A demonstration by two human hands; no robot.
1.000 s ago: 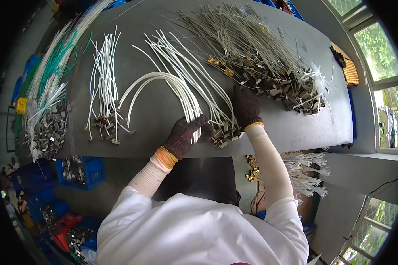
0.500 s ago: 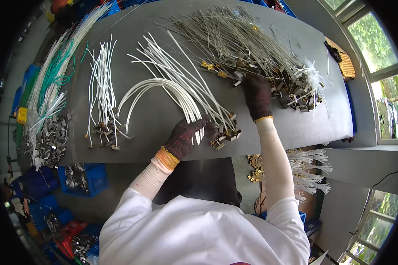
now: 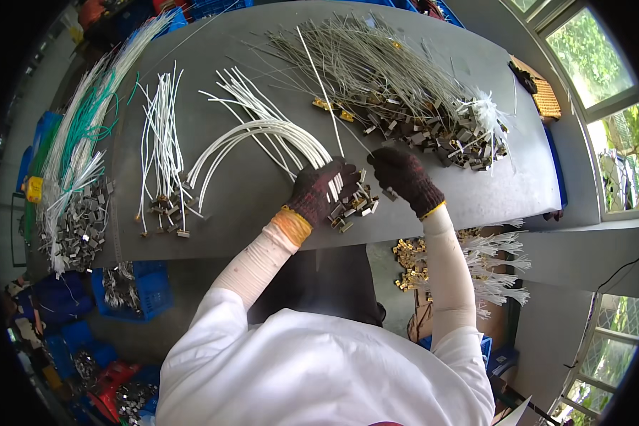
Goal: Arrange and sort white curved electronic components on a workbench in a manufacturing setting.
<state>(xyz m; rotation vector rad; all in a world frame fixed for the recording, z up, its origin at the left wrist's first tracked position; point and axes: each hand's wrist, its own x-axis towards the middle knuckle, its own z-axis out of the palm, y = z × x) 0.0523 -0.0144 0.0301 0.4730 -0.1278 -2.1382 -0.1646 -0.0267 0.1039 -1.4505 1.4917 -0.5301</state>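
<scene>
My left hand (image 3: 321, 188), in a dark knit glove, is closed around a bundle of white tubes (image 3: 270, 126) that arches to the left. A single white tube (image 3: 321, 89) stands up beside its fingers. Pinched in my gloved right hand (image 3: 405, 176) is a thin grey wire (image 3: 356, 137); a small metal block (image 3: 390, 193) hangs under that hand. Beneath and beside my left hand lie white-sleeved wires with metal blocks (image 3: 355, 206) at their ends. Beyond my right hand spreads a big pile of grey wires (image 3: 362, 67) with metal blocks (image 3: 451, 145).
Another white-sleeved bundle (image 3: 162, 124) lies left on the grey table (image 3: 227, 227). At the far left are long white and green strands (image 3: 85, 128) with metal blocks. A blue crate (image 3: 149, 291) stands below the table, and brass-coloured pieces with white strands (image 3: 493, 266) sit lower right.
My right hand has drawn back from the grey pile toward my left hand, with a wire and metal block. My left hand has shifted right with the tubes, and one tube now stands apart.
</scene>
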